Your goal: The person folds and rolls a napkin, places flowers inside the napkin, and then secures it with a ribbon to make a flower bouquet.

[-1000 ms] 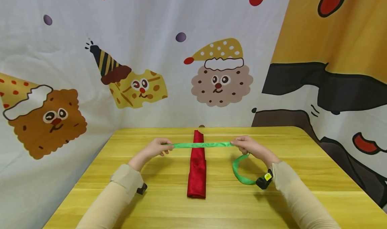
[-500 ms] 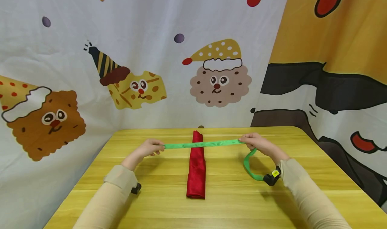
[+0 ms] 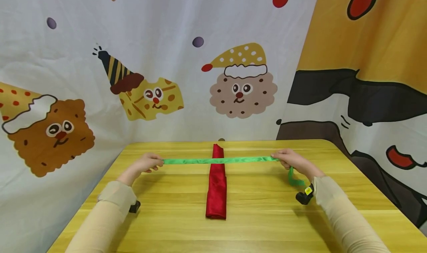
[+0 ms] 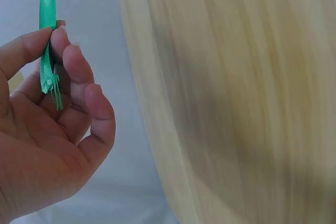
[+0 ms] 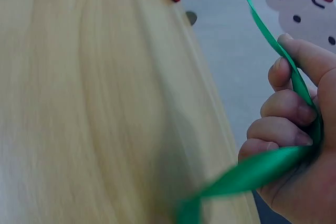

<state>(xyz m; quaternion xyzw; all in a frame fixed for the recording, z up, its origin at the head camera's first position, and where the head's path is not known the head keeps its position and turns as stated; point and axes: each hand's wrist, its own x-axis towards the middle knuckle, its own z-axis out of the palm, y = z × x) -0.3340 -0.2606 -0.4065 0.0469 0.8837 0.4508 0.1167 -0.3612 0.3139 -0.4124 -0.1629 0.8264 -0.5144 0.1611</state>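
Observation:
A green ribbon [image 3: 193, 161] is stretched almost level between both hands, crossing above the far part of a folded red satin cloth [image 3: 217, 193]. My left hand [image 3: 146, 163] pinches one end between thumb and forefinger; in the left wrist view the frayed ribbon tip [image 4: 51, 83] pokes out below the thumb. On the other side my right hand [image 3: 293, 160] grips the ribbon, its fingers curled round it in the right wrist view. From that palm a loose tail [image 5: 257, 171] of ribbon hangs down. The cloth lies lengthwise on the table, touched by neither hand.
The wooden table [image 3: 260, 227] has its far edge close to a printed curtain [image 3: 186, 15] with cartoon figures. A black wrist camera [image 3: 304, 195] is strapped under the right wrist, another camera [image 3: 135, 207] under the left.
Both hands have moved apart, the left one further left and the right one further right. The stretched span of ribbon has lengthened, while the loose tail at the right hand has shortened.

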